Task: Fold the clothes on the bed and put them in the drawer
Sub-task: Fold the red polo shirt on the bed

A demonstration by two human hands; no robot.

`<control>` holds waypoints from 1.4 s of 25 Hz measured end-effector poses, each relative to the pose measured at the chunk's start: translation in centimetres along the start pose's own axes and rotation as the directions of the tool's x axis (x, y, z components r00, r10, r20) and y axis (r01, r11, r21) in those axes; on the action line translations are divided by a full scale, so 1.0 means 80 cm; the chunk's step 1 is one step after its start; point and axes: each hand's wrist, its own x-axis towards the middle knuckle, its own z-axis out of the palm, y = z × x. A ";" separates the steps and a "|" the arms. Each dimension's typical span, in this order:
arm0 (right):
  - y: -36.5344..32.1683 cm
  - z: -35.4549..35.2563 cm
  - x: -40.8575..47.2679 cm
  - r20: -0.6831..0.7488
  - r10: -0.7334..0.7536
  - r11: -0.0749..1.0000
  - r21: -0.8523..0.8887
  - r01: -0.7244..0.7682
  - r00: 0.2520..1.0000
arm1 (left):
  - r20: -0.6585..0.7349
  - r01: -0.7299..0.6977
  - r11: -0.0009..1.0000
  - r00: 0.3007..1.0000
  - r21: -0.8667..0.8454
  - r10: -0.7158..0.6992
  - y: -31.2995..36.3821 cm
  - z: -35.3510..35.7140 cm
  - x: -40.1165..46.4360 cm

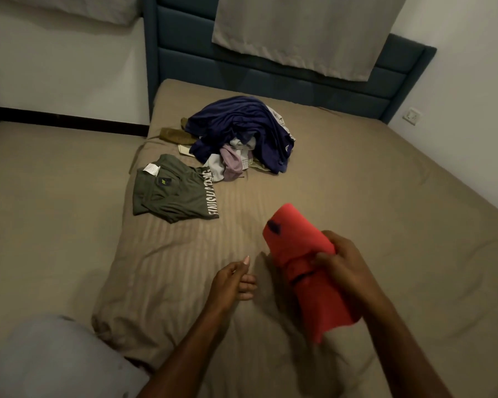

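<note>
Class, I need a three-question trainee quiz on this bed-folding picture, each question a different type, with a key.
1. True or false: the left hand grips the red garment.
2. The olive-green garment lies: A) flat on the bed B) atop the unfolded pile C) in a hand.
3. Fill in: the pile's top garment is dark ____.

Key: 1 false, the right hand holds it; 2 A; 3 blue.

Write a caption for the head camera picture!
Right hand holds a folded red garment above the bed; unfolded clothes wait.
</note>
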 end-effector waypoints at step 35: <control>0.143 0.119 -0.002 -0.292 0.024 0.991 0.132 0.015 0.956 | -0.003 -0.497 0.463 0.679 0.734 0.734 -0.048 -0.008 -0.015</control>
